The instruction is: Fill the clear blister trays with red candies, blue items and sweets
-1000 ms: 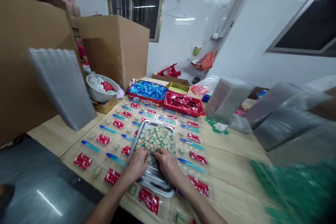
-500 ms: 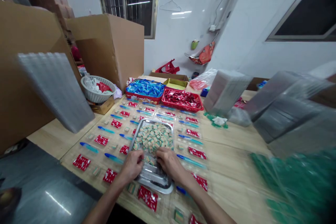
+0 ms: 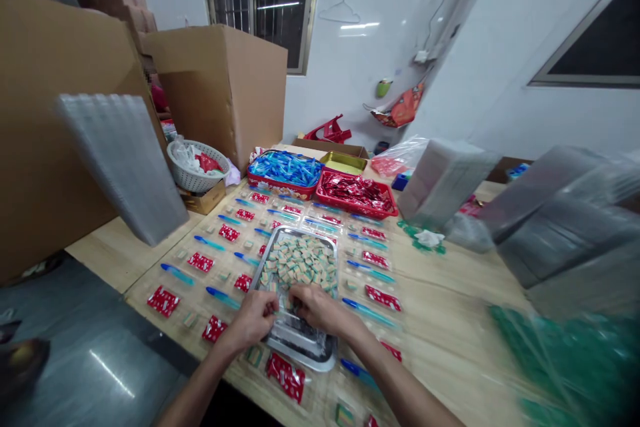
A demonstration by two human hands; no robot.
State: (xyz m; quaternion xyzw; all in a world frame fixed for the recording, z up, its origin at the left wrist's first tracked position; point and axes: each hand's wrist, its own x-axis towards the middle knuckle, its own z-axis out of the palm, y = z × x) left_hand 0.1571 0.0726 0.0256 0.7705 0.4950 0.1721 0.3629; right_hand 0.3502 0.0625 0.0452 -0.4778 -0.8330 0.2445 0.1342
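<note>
A metal tray lies tilted among rows of clear packs, its far part heaped with small striped blocks. Over the tray's left edge is my left hand, fingers curled together; whatever they pinch is too small to make out. My right hand reaches into the tray at the near side of the heap, its fingers bent down and their tips hidden. Around the tray, the clear packs hold blue pens, red dotted packets and small blocks.
Behind the packs stand a bin of blue pens and a red basket of red packets. Stacked clear trays lean at the left, with more stacks at the right. Green plastic lies near right.
The view has shifted, so things appear further right. My right hand has moved left across the tray, closer to my left hand. Fewer blocks lie at the near side of the heap.
</note>
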